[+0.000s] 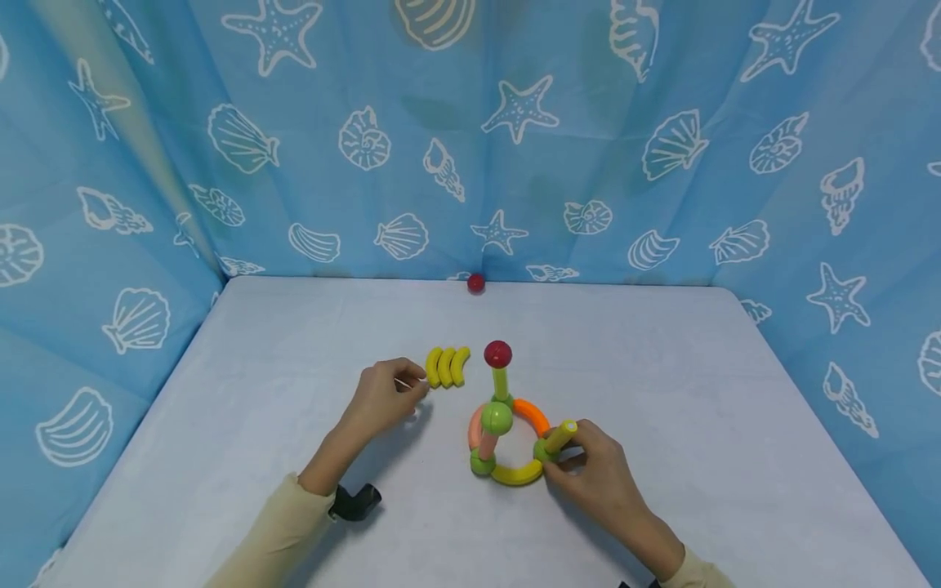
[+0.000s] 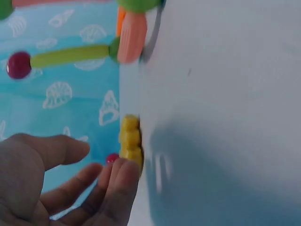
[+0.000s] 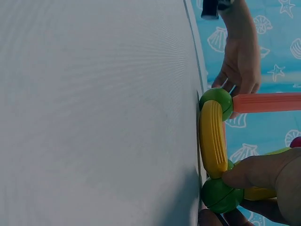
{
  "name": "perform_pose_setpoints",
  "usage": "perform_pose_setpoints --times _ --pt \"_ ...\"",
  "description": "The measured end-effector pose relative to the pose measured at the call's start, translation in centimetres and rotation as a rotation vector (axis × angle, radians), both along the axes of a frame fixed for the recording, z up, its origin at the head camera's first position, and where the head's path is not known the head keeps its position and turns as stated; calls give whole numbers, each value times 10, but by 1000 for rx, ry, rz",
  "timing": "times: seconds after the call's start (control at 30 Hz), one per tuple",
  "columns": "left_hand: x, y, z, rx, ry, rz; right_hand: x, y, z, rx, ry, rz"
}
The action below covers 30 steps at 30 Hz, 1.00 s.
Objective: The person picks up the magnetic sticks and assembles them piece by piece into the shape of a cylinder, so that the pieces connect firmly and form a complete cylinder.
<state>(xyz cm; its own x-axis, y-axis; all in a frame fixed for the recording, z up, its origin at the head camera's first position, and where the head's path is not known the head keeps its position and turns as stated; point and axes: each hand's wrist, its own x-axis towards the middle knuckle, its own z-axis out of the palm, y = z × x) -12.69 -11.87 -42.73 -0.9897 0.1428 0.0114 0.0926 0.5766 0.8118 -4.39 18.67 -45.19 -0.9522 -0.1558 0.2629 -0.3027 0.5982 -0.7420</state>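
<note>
A ring of curved toy pieces joined by green balls lies on the table, with upright rods rising from it. Its orange curved piece [image 1: 531, 416] is at the back and a yellow curved piece [image 1: 517, 474] at the front. My right hand [image 1: 599, 474] pinches the green ball [image 3: 222, 195] at the ring's right corner, from which a yellow rod [image 1: 562, 436] leans outward. My left hand [image 1: 385, 396] hovers beside several yellow curved pieces [image 1: 445, 367] lying in a row; its thumb and fingers [image 2: 123, 176] are apart, with nothing between them.
A red ball [image 1: 475, 283] sits at the table's back edge. Another red ball [image 1: 497, 354] tops the rear rod, and a green ball [image 1: 497, 418] tops the front pink rod. Behind the white table [image 1: 294, 327] hangs a blue shell-patterned curtain [image 1: 309, 147].
</note>
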Motion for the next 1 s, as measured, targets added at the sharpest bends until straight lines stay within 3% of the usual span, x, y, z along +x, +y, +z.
perform_pose_setpoints --times 0.23,0.43,0.67,1.0 --pt "-30 2 -4 -30 -71 103 0 3 0 -14 -8 10" --pt "-44 10 -4 -74 -136 141 -2 5 -2 -26 -14 9" --pt "-51 16 -5 -103 -152 138 -2 5 -3 -37 -14 7" --pt "-52 15 -1 -161 -176 138 -2 5 -3 -38 -22 -2"
